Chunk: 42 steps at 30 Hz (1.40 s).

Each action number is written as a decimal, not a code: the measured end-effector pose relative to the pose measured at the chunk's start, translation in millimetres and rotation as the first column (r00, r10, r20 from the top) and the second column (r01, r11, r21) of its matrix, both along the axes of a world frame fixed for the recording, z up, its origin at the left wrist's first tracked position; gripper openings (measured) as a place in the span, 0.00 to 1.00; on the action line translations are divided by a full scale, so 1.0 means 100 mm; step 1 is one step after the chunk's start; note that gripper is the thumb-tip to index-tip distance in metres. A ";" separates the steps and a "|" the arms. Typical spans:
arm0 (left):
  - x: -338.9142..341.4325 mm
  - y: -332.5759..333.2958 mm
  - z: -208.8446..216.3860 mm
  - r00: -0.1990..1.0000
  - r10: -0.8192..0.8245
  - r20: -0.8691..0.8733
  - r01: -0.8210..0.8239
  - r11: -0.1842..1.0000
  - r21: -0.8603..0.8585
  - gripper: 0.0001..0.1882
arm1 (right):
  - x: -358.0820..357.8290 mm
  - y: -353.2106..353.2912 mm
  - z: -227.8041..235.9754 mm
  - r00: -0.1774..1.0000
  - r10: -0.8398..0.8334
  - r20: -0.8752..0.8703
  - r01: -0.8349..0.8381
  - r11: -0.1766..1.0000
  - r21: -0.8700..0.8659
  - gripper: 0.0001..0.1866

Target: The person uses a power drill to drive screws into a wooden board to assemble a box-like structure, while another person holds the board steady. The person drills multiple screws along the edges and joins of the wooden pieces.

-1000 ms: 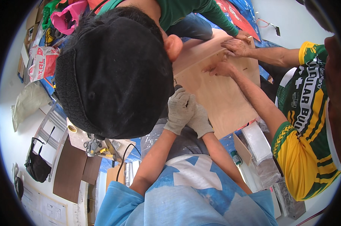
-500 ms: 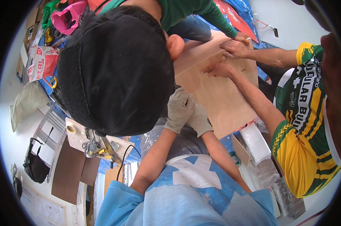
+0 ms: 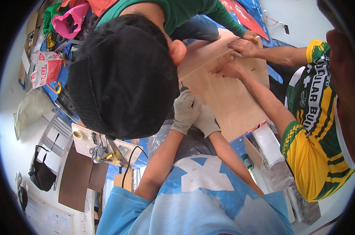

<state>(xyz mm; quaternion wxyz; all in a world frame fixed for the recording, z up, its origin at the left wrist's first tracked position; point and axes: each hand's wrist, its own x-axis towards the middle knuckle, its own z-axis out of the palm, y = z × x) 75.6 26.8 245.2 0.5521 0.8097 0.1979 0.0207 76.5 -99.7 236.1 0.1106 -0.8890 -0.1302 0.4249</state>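
Both my hands wear pale knitted work gloves and are pressed together in front of my shirt. My left hand point(image 3: 186, 111) is closed around a dark-nosed drill-like tool point(image 3: 183, 89) with a thin bit pointing away from me; its body is hidden by the gloves. My right hand point(image 3: 206, 120) is wrapped in close beside the left, its fingers partly hidden. Just beyond lies a pale plywood panel point(image 3: 228, 103). A co-worker in yellow and green rests both hands point(image 3: 232, 70) on it, and another in green holds its far edge with one hand point(image 3: 250, 36).
The green-clad co-worker's black-capped head point(image 3: 126, 78) fills the space at my left front. A small worktable point(image 3: 82, 144) at left carries a tape roll point(image 3: 77, 134) and power tools. A ladder point(image 3: 52, 135) and brown boards point(image 3: 76, 180) stand farther left. Wrapped white pieces point(image 3: 267, 145) lie at right.
The black-capped head has shifted slightly, and more of the tool's nose and bit now shows beyond my left glove. My hands keep the same hold; the co-workers' hands stay on the panel.
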 end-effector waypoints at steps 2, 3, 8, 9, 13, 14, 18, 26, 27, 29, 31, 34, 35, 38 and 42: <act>0.04 -0.03 -0.06 1.000 0.009 -0.002 -0.009 1.000 0.002 0.03 | 0.07 -0.02 -0.03 0.998 0.053 -0.030 -0.054 0.998 -0.027 0.14; 0.06 -0.03 -0.08 1.000 0.015 -0.002 -0.015 1.000 0.008 0.03 | 0.09 -0.01 -0.05 0.998 0.055 -0.031 -0.055 0.998 -0.025 0.15; 0.09 -0.02 -0.07 0.997 0.045 -0.061 -0.049 0.996 -0.071 0.02 | 0.12 0.00 -0.08 0.998 0.040 0.037 -0.040 0.999 -0.002 0.18; 0.08 0.02 -0.07 0.999 0.032 -0.037 -0.035 0.995 -0.090 0.02 | 0.14 0.00 -0.09 0.999 0.026 0.046 -0.027 0.999 0.034 0.18; 0.05 0.05 -0.11 0.999 0.032 -0.032 -0.032 0.999 0.002 0.02 | 0.14 0.15 -0.03 0.999 -0.042 0.005 0.041 0.998 0.041 0.18; 0.05 0.05 -0.11 0.996 0.008 -0.088 -0.008 1.000 -0.006 0.02 | 0.13 0.17 0.00 0.998 -0.064 -0.019 0.064 0.998 0.010 0.18; 0.04 -0.09 0.00 0.999 0.025 -0.031 -0.026 0.999 -0.036 0.06 | 0.00 -0.05 -0.04 0.990 -0.123 0.061 0.120 0.991 0.051 0.17; -0.41 -0.08 -0.53 0.776 0.103 -0.622 -0.214 0.971 -0.107 0.15 | -0.38 -0.67 0.44 0.679 -0.718 0.152 0.724 0.689 0.020 0.11; -0.36 -0.04 -0.60 0.692 0.168 -0.702 -0.367 0.919 -0.142 0.17 | -0.40 -0.77 0.41 0.587 -0.802 0.109 0.807 0.591 0.009 0.09; -0.37 -0.02 -0.83 0.622 0.226 -0.750 -0.513 0.841 -0.171 0.22 | -0.42 -0.86 0.38 0.375 -0.927 0.021 0.927 0.374 -0.022 0.07; -0.56 -0.11 -1.32 0.678 0.239 -0.695 -0.507 0.837 -0.206 0.30 | -0.47 -0.90 0.36 0.272 -0.960 -0.065 0.962 0.271 0.033 0.06; -0.67 -0.24 -1.87 0.658 0.264 -0.706 -0.689 0.591 -0.420 0.34 | -0.56 -0.99 0.26 0.188 -0.971 -0.147 0.982 0.185 0.033 0.04; -0.66 -0.29 -1.99 0.639 0.330 -0.695 -0.737 0.523 -0.429 0.35 | -0.58 -1.01 0.21 0.171 -0.971 -0.168 0.985 0.169 0.030 0.04; -0.65 -0.30 -2.26 0.627 0.373 -0.684 -0.759 0.490 -0.429 0.34 | -0.65 -1.07 0.10 0.208 -0.963 -0.173 0.977 0.214 -0.013 0.07; -0.72 -0.35 -2.45 0.597 0.398 -0.697 -0.792 0.430 -0.433 0.29 | -0.74 -1.10 0.02 0.133 -0.976 -0.173 0.991 0.133 0.013 0.04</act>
